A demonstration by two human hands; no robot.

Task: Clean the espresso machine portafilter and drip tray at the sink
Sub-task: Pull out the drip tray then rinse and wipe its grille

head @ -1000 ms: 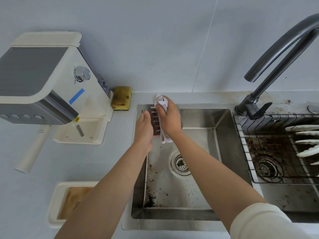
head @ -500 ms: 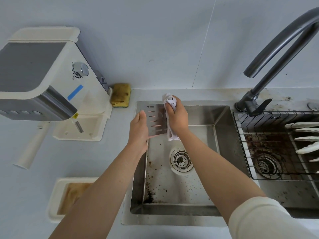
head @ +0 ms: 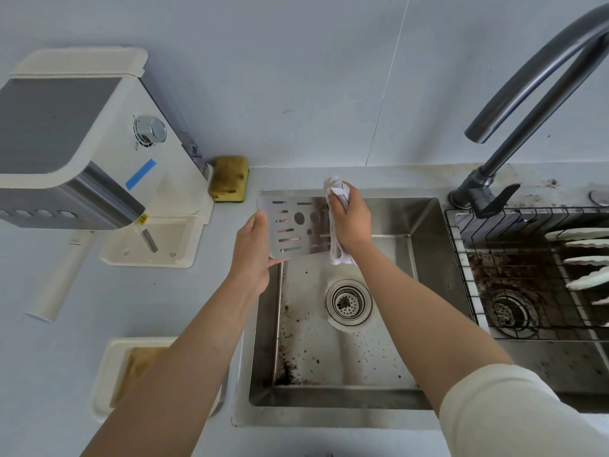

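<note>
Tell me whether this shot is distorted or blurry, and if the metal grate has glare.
Head view: wide-angle distortion bows the faucet and espresso machine near the edges; focus sharp; lighting soft, even; the metal grate shows mild sheen, slots readable.

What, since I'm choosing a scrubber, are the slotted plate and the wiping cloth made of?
The slotted plate looks like brushed stainless steel: silvery, reflective, with punched slots and holes. The cloth in the right hand looks like soft white fabric, bunched and creased; fibre unclear.
</note>
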